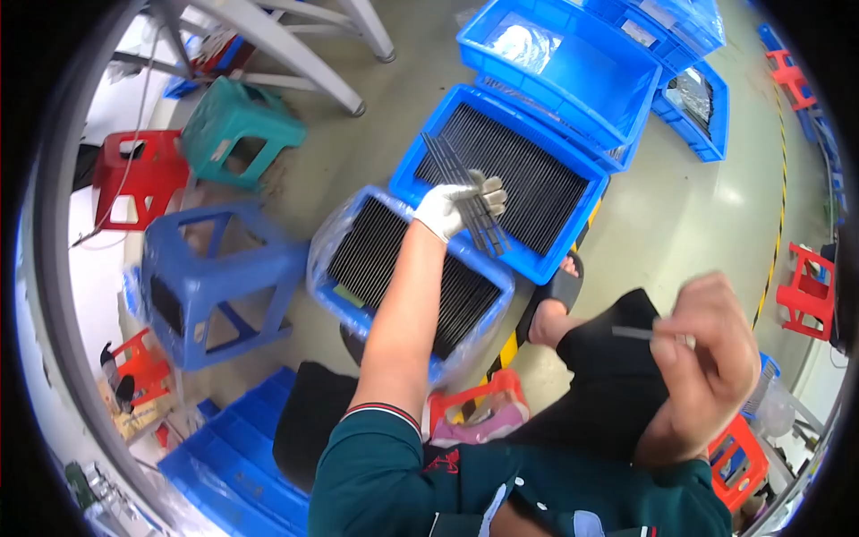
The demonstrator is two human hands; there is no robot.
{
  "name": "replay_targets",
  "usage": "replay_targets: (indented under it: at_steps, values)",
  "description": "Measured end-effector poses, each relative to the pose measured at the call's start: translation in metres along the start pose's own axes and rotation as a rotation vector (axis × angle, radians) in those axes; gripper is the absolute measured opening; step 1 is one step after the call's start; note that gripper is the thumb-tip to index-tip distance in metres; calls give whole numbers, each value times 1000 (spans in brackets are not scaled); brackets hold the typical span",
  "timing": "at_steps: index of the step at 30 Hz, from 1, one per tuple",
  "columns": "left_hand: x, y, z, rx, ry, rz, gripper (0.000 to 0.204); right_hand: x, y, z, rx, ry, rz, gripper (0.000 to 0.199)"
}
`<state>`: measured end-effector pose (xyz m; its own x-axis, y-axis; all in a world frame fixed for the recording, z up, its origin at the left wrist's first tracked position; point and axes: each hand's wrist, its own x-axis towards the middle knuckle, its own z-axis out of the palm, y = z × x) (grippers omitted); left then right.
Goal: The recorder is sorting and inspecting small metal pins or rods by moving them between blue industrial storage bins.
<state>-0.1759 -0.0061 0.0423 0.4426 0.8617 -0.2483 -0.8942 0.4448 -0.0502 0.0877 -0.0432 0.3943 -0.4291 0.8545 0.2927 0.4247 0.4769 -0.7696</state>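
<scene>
My left hand [450, 209], in a white glove, is closed around several long thin black strips [445, 161]. It holds them slanted above a blue bin [540, 271] filled with close rows of similar dark strips [537, 183]. Nearer me, under my left forearm, stands a second blue bin [319, 259], lined with clear plastic and also packed with dark strips. My bare right hand [711, 358] is raised at the right above my knee, thumb and fingers pinched on a thin flat grey strip-like piece [632, 332]. Motion blurs it, so its exact kind cannot be made out.
Stacked blue crates [573, 80] stand beyond the bins. To the left are a blue stool [210, 286], a green stool [237, 130] and a red stool [139, 179]. A blue tray [237, 465] lies lower left. Metal table legs [286, 54] reach in at the top left.
</scene>
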Motion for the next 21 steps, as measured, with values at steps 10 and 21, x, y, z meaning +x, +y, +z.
replay_targets:
  at_steps: [10,21]
  values:
    - [-183,-63,131,-22,-28,665,26,-7,-50,66,732,-12,235,11]
    - [-261,-127,235,67,-42,1077,38,-32,-79,173,1331,-97,466,14]
